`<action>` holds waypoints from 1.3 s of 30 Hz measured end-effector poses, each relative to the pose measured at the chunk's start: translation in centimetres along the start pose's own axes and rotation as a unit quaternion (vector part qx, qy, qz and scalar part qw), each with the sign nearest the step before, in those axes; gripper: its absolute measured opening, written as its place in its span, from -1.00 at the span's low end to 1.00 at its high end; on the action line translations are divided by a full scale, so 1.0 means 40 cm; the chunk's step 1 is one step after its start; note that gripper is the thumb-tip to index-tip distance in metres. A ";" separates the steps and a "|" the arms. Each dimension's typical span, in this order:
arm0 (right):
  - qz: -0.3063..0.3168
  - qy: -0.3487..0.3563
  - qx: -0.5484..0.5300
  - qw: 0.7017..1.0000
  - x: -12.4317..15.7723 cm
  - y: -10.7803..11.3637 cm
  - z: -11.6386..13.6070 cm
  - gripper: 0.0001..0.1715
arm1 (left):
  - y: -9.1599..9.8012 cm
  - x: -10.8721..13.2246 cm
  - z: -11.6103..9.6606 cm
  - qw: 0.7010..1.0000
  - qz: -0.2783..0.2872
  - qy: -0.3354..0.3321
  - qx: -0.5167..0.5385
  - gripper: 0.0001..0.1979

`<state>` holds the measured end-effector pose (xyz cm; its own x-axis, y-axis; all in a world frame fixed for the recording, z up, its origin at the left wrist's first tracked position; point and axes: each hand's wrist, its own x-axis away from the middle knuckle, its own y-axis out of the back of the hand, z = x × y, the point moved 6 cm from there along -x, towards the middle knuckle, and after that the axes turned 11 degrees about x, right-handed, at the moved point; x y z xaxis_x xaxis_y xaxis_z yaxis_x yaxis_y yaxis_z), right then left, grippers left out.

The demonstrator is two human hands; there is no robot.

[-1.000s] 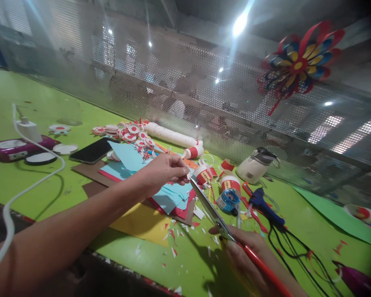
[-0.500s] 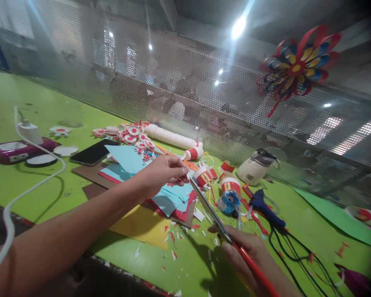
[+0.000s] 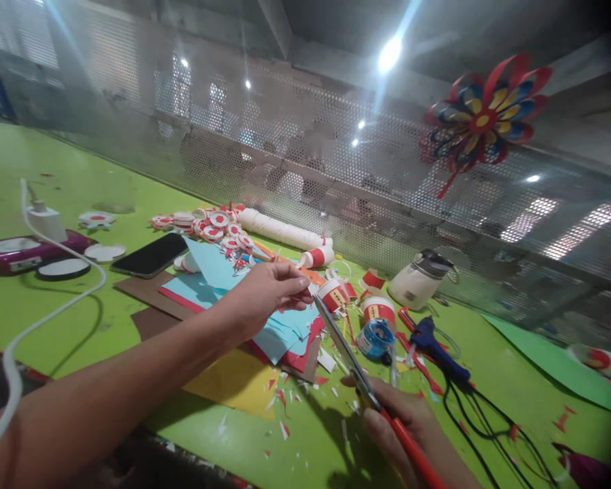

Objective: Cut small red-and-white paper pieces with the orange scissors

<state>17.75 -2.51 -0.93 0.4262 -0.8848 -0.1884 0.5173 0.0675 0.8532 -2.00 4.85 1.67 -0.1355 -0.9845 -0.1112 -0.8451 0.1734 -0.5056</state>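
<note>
My right hand (image 3: 407, 424) grips a pair of scissors (image 3: 343, 346) with red handles, the long blades pointing up and to the left. My left hand (image 3: 278, 295) is closed in a pinch at the blade tips, on a small whitish paper piece (image 3: 311, 289) that my fingers mostly cover. Beneath that hand lie light blue sheets (image 3: 278, 333) on red and brown ones, with a yellow sheet (image 3: 234, 384) nearer to me. Cut scraps (image 3: 284, 429) in red and white are scattered below the scissors.
Red-and-white paper cups (image 3: 379, 307), a blue tape roll (image 3: 375, 339) and a blue glue gun (image 3: 438, 350) with black cord lie to the right. A phone (image 3: 150, 255), a purple power bank (image 3: 10, 252) and a white cable (image 3: 56, 316) are left. Several round paper pieces (image 3: 218, 227) are piled behind.
The view has shifted slightly. My hands keep nearly the same pose, with the scissor tips still at the fingers of my left hand.
</note>
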 end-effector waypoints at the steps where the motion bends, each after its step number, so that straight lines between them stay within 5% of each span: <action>1: -0.001 -0.001 0.002 1.000 0.000 0.000 -0.001 -0.41 | -0.002 0.001 0.000 1.000 -0.003 0.000 0.003 -0.83; 33: -0.038 0.005 0.042 0.998 0.005 0.001 0.009 -0.53 | -0.021 0.023 0.015 0.995 -0.052 -0.033 0.083 -0.90; 39: -0.042 0.011 -0.033 0.999 0.007 -0.007 0.017 -0.54 | -0.021 0.026 0.015 0.992 -0.069 -0.048 0.094 -0.90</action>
<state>17.20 -3.10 -0.90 0.3951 -0.8784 -0.2688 0.5986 0.0242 0.8007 -1.11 3.70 1.45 0.0318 -0.9937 -0.1073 -0.7402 0.0487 -0.6706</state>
